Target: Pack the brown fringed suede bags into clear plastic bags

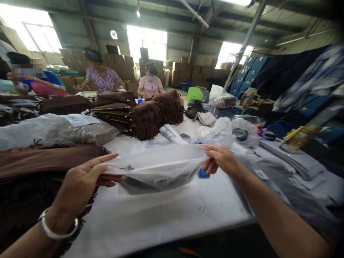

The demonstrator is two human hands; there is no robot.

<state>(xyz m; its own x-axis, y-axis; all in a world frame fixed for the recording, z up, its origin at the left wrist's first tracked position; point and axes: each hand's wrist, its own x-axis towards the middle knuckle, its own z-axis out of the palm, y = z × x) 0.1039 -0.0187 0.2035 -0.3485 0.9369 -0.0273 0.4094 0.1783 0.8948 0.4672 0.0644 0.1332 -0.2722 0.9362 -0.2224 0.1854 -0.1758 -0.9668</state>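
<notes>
Stretching a clear plastic bag point(158, 168) between them, the left hand point(80, 182) pinches its left edge while the right hand point(221, 159) grips the right corner, just above the white tabletop point(161, 218); brown fringed bags point(146, 118) sit piled behind.

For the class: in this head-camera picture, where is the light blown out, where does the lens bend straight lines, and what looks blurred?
Head view: the windows behind are blown out white; beams and the table edge bow toward the frame borders; the clear plastic bag between left hand and right hand is smeared, with soft glare.
</notes>
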